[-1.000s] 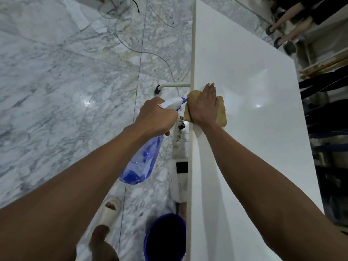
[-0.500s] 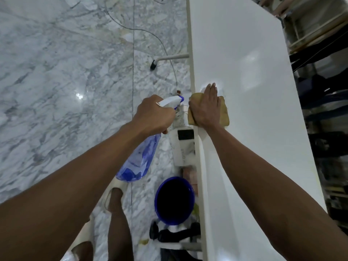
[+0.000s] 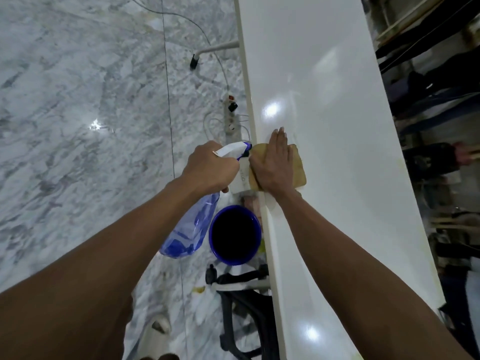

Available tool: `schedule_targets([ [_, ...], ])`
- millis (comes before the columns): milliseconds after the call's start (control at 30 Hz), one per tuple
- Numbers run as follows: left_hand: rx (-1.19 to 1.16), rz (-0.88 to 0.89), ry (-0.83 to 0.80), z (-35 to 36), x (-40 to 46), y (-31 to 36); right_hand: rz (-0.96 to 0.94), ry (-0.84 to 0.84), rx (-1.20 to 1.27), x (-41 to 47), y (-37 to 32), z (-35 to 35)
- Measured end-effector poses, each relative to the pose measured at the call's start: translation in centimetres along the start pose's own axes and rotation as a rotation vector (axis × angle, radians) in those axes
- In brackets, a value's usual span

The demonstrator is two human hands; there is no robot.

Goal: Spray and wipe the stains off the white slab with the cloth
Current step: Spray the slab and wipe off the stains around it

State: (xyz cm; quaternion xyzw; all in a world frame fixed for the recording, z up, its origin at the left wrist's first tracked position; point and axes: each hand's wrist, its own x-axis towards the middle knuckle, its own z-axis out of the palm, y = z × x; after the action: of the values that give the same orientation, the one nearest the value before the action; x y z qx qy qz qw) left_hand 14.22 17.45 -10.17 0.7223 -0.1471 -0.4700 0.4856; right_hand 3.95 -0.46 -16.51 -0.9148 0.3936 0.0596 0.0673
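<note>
Head view, and we start nearest to us: below the white slab, off its left edge, a blue bucket stands on the marble floor with a dark frame, maybe a chair, beside it.

Up from there, our left hand hangs just off the slab's left edge, fingers curled tight around the neck of the spray bottle. Its blue body dangles below the hand, and the white nozzle points across toward the slab. We can't tell whether a finger is on the trigger.

Right next to it, on the slab itself, our right hand lies flat, fingers straight and pressing down on the cloth. The tan cloth sits at the slab's left edge, part of it lapping over the rim.

Here's the relation that matters: the slab's long axis runs away from us, and the wiping hand is hard against the left edge, so the unwiped surface lies ahead of the fingertips and off to their right. We'd judge the right hand is the one placed to sweep that way, the bottle staying clear.

Farther up the slab, light glares off the glossy surface, and faint yellowish marks show along its right edge. Beyond, off the left edge, a power strip lies on the floor.
</note>
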Motion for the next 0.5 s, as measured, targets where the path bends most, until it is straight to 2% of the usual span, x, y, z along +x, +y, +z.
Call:
schedule_targets([
  [500,-0.023,-0.047,0.054,10.6,-16.5,-9.4,-0.021,-0.021,-0.018,-21.2,6.1,2.3],
])
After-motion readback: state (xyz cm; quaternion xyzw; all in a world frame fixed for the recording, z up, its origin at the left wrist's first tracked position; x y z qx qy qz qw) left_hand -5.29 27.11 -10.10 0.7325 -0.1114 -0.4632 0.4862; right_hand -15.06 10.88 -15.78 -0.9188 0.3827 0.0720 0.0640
